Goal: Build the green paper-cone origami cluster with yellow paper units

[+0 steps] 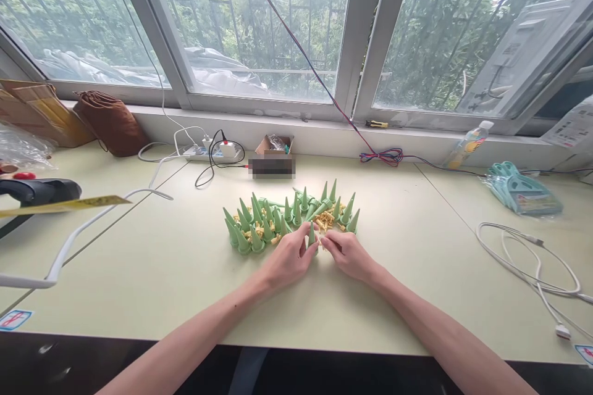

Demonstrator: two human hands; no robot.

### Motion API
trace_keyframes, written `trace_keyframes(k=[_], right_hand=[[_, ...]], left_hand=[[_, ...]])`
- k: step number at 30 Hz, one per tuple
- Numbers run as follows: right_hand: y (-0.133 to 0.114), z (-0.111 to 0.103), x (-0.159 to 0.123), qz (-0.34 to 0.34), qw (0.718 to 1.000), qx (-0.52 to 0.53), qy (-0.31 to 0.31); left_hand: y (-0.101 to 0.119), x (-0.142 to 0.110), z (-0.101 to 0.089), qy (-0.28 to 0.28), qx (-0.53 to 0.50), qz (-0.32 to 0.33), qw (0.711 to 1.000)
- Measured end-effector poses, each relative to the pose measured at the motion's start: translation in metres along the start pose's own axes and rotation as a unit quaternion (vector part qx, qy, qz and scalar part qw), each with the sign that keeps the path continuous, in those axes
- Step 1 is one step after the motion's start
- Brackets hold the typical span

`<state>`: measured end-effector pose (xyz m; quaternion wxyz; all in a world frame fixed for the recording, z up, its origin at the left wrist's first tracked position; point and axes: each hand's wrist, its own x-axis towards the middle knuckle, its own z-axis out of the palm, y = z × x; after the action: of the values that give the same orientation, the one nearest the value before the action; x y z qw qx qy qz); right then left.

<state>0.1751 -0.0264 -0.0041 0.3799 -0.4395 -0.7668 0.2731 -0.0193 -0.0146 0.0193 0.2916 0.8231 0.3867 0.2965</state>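
Centre of frame: our left hand point(293, 254) has a pointed green plastic cone point(312, 241) upright, fingers nearly closed round it, likely to steady it beside our right hand point(349, 254). Right fingertips are pinched together; can't tell on what. More green plastic cones point(243, 242) stand just beyond, wide ends down, presumably for stability, small yellow pieces point(324, 220) among them, within easy reach.

Twenty or so green cones point(243, 242) (too crowded for certainty), one bottle point(469, 147), one brown pouch point(111, 124).
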Motion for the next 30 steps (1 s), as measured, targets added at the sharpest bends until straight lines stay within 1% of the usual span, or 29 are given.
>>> trace_keyframes(k=[10, 17, 25, 30], right_hand=[[0.0005, 0.0004, 0.0002, 0.0, 1.0, -0.01, -0.003], [-0.0007, -0.0002, 0.0012, 0.005, 0.999, -0.035, -0.021], [-0.0022, -0.0023, 0.0011, -0.012, 1.0, -0.016, -0.024], [-0.0036, -0.0027, 0.0017, -0.021, 1.0, -0.01, -0.02]], left_hand=[[-0.0012, 0.0004, -0.0005, 0.001, 0.004, 0.003, 1.0], [-0.0007, 0.0008, -0.0016, -0.015, 0.025, 0.013, 0.999], [0.0001, 0.0003, -0.0011, -0.011, 0.014, 0.013, 1.0], [-0.0013, 0.0004, 0.0, -0.007, 0.01, 0.0, 1.0]])
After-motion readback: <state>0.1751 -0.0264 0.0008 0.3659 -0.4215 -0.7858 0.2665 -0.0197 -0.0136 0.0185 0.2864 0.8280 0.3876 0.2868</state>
